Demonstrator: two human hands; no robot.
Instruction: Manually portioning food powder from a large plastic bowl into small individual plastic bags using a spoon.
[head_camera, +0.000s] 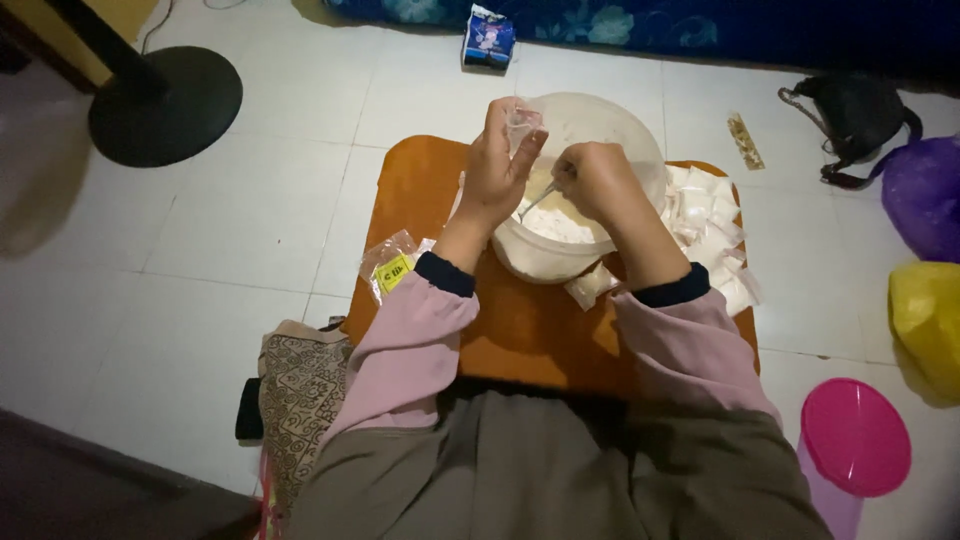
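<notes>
Slanting down-left from the right hand (592, 178), the spoon (537, 201) enters the tub (640, 140).

Dim indoor light, brightest on white floor tiles (250, 200) at upper left; corners fall off to dark, especially bottom left and top right; soft shadow beneath round black stand base (165, 105); mild wide-angle bending at edges; slight softness overall, no glare
</notes>
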